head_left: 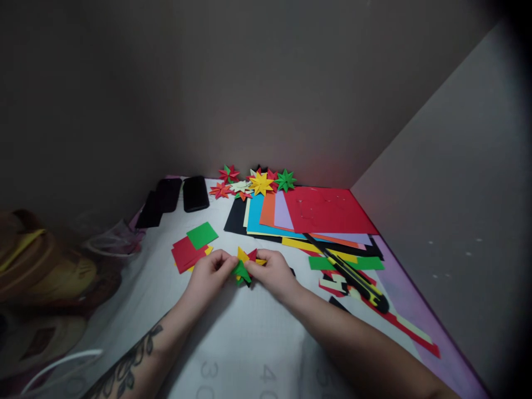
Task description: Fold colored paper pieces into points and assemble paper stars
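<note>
A folded paper star (pixel 241 271) in green, yellow and red is held between both hands over the white gridded mat (pixel 233 343). My left hand (pixel 211 272) pinches its left side between thumb and fingers. From the right, my right hand (pixel 274 271) grips the star with the thumb on top and the fingers behind, partly hidden. Just left of my left hand lie red paper squares (pixel 187 255) with a green square (pixel 202 235) on top and yellow edges showing beneath.
Finished paper stars (pixel 261 183) stand along the back wall. Coloured sheets (pixel 328 210) are stacked at the back right. A yellow-black utility knife (pixel 361 282) lies over paper strips and scraps. Dark phones (pixel 195 194) rest back left; a blurred yellowish object (pixel 50 266) is at far left.
</note>
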A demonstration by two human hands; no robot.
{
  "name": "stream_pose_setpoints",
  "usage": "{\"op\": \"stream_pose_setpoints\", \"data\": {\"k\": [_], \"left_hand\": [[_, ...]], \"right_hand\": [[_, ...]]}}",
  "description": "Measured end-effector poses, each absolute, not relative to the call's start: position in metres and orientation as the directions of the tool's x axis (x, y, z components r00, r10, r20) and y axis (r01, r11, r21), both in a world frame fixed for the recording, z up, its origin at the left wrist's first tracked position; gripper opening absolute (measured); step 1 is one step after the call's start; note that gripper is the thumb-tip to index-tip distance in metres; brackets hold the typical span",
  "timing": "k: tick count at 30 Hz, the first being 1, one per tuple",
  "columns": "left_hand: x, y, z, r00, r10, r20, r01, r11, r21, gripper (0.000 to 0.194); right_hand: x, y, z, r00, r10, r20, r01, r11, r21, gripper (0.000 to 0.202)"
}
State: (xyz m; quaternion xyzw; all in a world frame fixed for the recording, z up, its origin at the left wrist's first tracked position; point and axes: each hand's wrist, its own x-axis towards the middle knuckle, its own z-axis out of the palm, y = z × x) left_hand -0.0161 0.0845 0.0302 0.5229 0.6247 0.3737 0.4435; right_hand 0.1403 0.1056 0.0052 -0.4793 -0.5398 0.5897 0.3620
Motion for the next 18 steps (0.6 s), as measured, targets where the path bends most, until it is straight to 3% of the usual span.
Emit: {"op": "stream_pose_setpoints", "data": {"k": [10, 13, 18], "left_hand": [[-0.016, 0.086, 0.03, -0.1, 0.984, -0.145, 0.201, 0.163, 0.966, 0.026], [-0.013, 0.086, 0.027, -0.105, 0.99, -0.096, 0.052, 0.102, 0.993, 0.024], [-0.006, 0.082, 0.022, -0.087, 0.98, -0.18, -0.09, 0.172, 0.981, 0.032]], "right_hand": [[0.141, 0.108, 0.002, -0.235, 0.958, -0.166, 0.059, -0.157, -0.986, 0.017], [0.14, 0.108, 0.002, -0.218, 0.966, -0.139, 0.063, -0.128, -0.99, 0.016], [0.137, 0.107, 0.005, -0.247, 0.958, -0.145, -0.016, -0.154, -0.988, 0.018]]}}
